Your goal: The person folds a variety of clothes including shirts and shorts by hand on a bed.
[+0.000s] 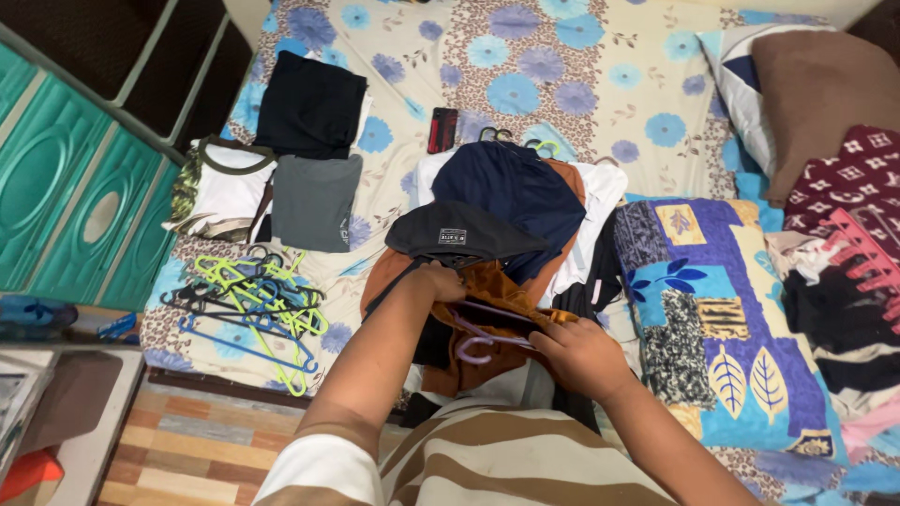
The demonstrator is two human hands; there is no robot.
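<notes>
My left hand (439,281) grips the top of a rust-brown garment (487,290) lying at the near end of a heap of clothes on hangers (511,201). My right hand (581,351) holds the same garment's other side, fingers closed over a purple hanger (478,342) that pokes out of it. A black garment with a small label (459,234) and a navy one (511,183) lie just beyond my hands on the heap.
Folded shirts sit at the bed's left: black (309,103), grey (314,201), white with green trim (225,187). Loose green, blue and black hangers (253,300) lie near the bed edge. A dark phone (442,129), patterned pillow (722,319), more clothes at right (844,281), teal cabinet (75,187).
</notes>
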